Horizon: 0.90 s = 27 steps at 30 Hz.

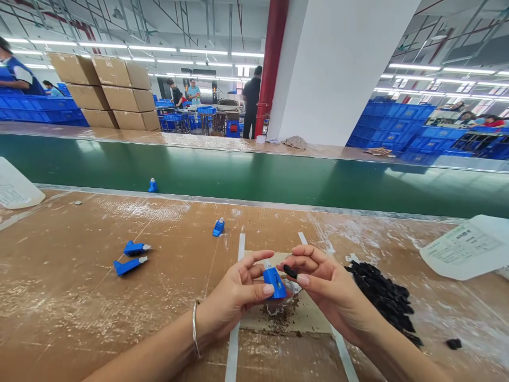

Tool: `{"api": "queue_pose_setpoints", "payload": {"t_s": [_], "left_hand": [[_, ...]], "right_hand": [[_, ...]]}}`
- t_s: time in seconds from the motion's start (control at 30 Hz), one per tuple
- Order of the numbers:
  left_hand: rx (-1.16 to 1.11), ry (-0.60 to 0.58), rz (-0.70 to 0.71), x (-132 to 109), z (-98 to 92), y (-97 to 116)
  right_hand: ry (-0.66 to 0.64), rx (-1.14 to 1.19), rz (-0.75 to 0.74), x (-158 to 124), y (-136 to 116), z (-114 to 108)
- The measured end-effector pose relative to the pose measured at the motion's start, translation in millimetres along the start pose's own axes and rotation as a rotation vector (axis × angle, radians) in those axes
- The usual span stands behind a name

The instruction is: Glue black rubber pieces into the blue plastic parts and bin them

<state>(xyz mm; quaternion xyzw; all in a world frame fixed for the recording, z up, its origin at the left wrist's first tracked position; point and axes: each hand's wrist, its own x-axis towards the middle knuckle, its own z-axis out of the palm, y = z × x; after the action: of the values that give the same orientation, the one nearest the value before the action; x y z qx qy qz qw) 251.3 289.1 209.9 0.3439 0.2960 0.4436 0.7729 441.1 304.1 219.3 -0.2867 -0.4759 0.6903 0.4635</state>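
Observation:
My left hand (238, 292) is closed round a small blue plastic part (274, 281), held between thumb and fingers above a taped paper sheet (306, 318). My right hand (322, 286) pinches a small black piece (290, 271) right beside the top of the blue part. A silver bangle (194, 329) sits on my left wrist. A pile of several black pieces (384, 297) lies just right of my right hand.
Two blue parts (131, 257) lie on the brown cardboard-covered bench (79, 297) at left, another blue part (218, 227) further back, one (152, 185) on the green conveyor belt (278, 178). Plastic bags lie at left (16, 188) and right (465, 246). Stacked cartons (107, 90), blue crates and people stand beyond.

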Motion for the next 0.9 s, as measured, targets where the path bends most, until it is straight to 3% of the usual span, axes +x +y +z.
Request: {"api": "queue_pose_setpoints", "payload": {"t_s": [0.23,0.7,0.9], "left_hand": [[0.002,-0.004,0.008,0.6,-3.8,-4.7],[0.027,-0.015,0.009,-0.5,-0.9,-2.1],[0.040,-0.026,0.007,0.5,-0.5,-1.5]], "right_hand": [[-0.044,-0.335,-0.163,-3.4,2.7,1.1],[-0.066,-0.745,-0.320,-6.8,-2.5,3.8],[-0.132,-0.985,-0.376,-6.2,-8.0,2.9]]}}
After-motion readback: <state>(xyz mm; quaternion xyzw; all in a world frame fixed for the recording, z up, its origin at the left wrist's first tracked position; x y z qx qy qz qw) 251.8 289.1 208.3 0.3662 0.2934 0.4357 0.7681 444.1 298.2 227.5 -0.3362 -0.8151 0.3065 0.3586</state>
